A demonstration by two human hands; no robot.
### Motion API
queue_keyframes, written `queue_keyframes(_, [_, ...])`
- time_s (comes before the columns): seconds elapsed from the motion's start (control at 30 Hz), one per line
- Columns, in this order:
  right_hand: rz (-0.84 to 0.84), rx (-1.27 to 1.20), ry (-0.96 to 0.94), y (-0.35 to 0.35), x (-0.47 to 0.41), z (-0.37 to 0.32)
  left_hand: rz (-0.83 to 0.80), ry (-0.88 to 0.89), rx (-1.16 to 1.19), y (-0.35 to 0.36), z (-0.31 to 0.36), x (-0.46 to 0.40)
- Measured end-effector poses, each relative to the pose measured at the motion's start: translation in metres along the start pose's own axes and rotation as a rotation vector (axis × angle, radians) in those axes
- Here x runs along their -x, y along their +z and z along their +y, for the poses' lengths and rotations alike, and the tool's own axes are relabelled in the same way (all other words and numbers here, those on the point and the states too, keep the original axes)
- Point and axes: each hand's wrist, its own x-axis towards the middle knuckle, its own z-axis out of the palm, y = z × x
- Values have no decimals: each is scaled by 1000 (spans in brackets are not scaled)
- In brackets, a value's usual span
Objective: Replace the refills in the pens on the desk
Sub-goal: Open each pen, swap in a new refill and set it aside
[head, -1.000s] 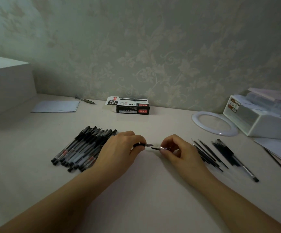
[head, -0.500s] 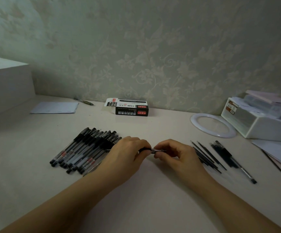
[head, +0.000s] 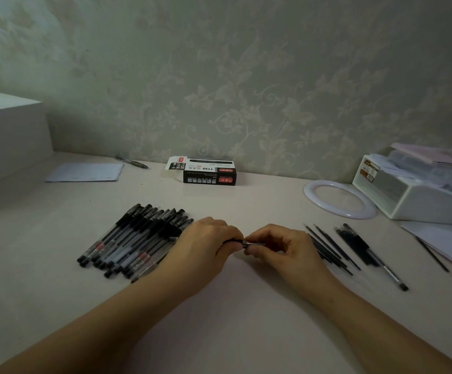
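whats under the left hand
The left hand covers the near end of the pen pile and grips a black pen barrel; most of the barrel is hidden.

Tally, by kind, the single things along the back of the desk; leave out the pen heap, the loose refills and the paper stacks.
Pen: 1
Printed carton: 1
White ring: 1
Paper sheet: 1
White organiser: 1
Large white box: 1
Total: 6
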Motion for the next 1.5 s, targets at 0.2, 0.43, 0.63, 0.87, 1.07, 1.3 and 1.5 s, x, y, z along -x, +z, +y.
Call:
queue_keyframes(0.2, [7,14,-3,2,-1,0,-6,-7,-5,-1,-4,0])
queue_keyframes(0.43, [43,85,14,2,-2,-2,102,-58,-72,-9,-2,-1])
queue_keyframes(0.63, [125,49,77,0,-2,1,301,-376,-244,-40,-20,0])
queue_keyframes(0.87, [109,104,79,1,-1,3,147,-705,-337,-53,-45,9])
queue_keyframes(1.07, [102,116,76,1,-2,4,105,-727,-378,-51,-47,10])
queue_keyframes(1.3, [108,116,65,2,-2,4,42,-742,-438,-49,-48,10])
queue_keyframes(1.5, [182,185,40,1,-2,1,115,-629,-465,-47,-41,6])
